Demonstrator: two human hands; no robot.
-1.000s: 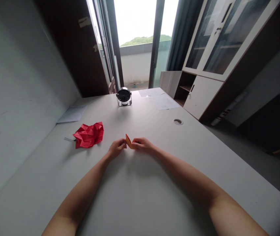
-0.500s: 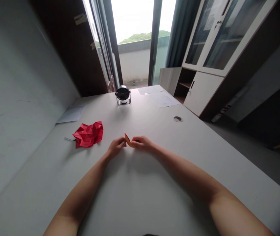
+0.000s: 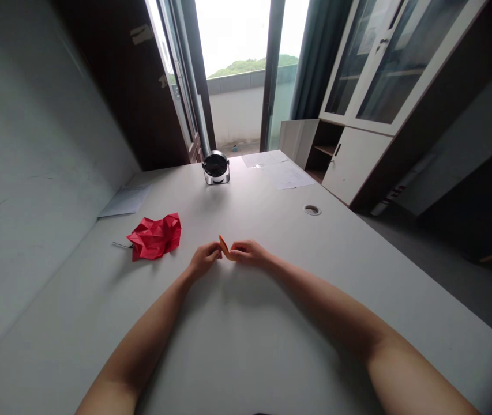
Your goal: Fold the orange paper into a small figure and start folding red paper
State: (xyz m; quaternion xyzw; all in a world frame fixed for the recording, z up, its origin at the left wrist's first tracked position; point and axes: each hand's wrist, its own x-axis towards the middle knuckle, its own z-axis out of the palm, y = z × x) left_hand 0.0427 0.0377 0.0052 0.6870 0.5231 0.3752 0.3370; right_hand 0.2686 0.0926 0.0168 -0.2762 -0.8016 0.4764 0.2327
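Grasping orange folded piece [image 3: 225,250] with left hand [image 3: 205,257] and right hand [image 3: 250,254]. Looks light, easily creased; best pinched at edges.

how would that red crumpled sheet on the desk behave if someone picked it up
The red crumpled sheet looks thin and paper-like, so it is probably light. Its sharp creases stand up in ridges, suggesting some stiffness, though a firm squeeze would likely flatten them. The thin dark strand at its left edge might trail along, but I cannot tell whether it is attached.
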